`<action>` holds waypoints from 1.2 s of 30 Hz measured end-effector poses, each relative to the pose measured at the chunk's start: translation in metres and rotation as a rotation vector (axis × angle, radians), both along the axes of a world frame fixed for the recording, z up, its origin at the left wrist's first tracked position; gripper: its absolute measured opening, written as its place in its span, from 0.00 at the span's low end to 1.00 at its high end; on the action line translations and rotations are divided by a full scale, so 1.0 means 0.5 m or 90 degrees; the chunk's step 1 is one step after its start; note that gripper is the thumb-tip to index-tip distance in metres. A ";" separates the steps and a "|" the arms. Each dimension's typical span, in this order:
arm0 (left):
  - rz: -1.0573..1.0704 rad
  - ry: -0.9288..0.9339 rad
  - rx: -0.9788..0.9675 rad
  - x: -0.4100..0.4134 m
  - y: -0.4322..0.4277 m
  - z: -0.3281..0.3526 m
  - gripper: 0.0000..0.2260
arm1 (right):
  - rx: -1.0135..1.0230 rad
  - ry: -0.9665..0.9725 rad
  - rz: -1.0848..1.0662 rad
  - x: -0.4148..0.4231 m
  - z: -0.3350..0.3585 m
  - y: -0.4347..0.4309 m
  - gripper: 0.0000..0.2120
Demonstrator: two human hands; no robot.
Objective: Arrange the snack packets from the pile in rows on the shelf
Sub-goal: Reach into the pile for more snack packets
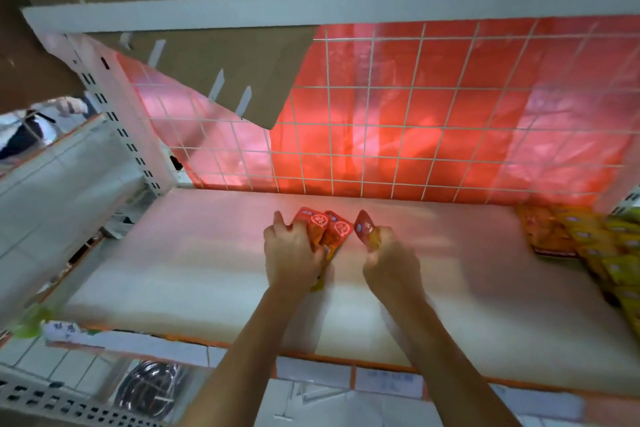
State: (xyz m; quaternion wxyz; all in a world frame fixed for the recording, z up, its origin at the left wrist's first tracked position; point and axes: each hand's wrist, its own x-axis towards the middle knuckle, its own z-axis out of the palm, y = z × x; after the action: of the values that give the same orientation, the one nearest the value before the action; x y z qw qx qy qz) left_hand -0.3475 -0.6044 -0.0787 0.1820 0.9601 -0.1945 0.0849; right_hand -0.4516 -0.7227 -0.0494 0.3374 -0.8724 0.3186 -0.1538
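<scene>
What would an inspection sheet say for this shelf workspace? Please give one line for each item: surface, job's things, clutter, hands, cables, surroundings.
Surface: white shelf board, tinted pink toward the back.
Job's things: two red packets in the left hand; one red packet in the right hand; pile of yellow and orange packets at the shelf's right end.
Clutter: cardboard flap hanging down over the left rear.
Hands: left hand grips its packets; right hand pinches its packet.
Cables: dark coiled item below the shelf front; cannot tell whether it is cable.
Surroundings: wire grid with red sheet behind; price labels on the front edge.
</scene>
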 end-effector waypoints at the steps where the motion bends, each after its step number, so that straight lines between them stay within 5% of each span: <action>1: 0.001 -0.020 -0.004 -0.008 -0.016 0.003 0.25 | 0.054 -0.025 -0.035 -0.007 0.001 -0.014 0.15; 4: -0.063 -0.015 -0.083 -0.038 -0.074 0.019 0.27 | 0.181 -0.095 -0.125 -0.039 0.000 -0.059 0.13; 10: -0.218 0.310 -0.324 -0.148 -0.207 0.055 0.28 | 0.239 -0.207 -0.228 -0.157 -0.002 -0.161 0.12; 14: -0.292 0.624 -0.539 -0.253 -0.309 0.065 0.15 | 0.233 -0.283 -0.242 -0.274 0.011 -0.222 0.11; 17: -0.340 0.742 -0.631 -0.356 -0.379 0.084 0.07 | 0.216 -0.320 -0.292 -0.379 0.018 -0.279 0.09; 24: -0.363 0.825 -0.593 -0.617 -0.547 0.097 0.08 | 0.230 -0.358 -0.377 -0.654 0.032 -0.434 0.07; 29: -0.380 0.878 -0.545 -0.786 -0.672 0.078 0.09 | 0.215 -0.328 -0.429 -0.858 0.006 -0.561 0.20; 33: -0.420 0.877 -0.510 -0.885 -0.760 0.082 0.09 | 0.298 -0.402 -0.435 -0.975 0.044 -0.604 0.20; 36: -0.432 0.844 -0.471 -0.934 -0.824 0.082 0.11 | 0.322 -0.430 -0.430 -1.031 0.041 -0.655 0.10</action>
State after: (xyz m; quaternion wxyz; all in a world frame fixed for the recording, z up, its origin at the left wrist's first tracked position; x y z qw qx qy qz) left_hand -0.8146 -1.0163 -0.0376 0.5785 0.5782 -0.2854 -0.4996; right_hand -0.9671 -1.0504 -0.0291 0.5519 -0.5152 0.4824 -0.4441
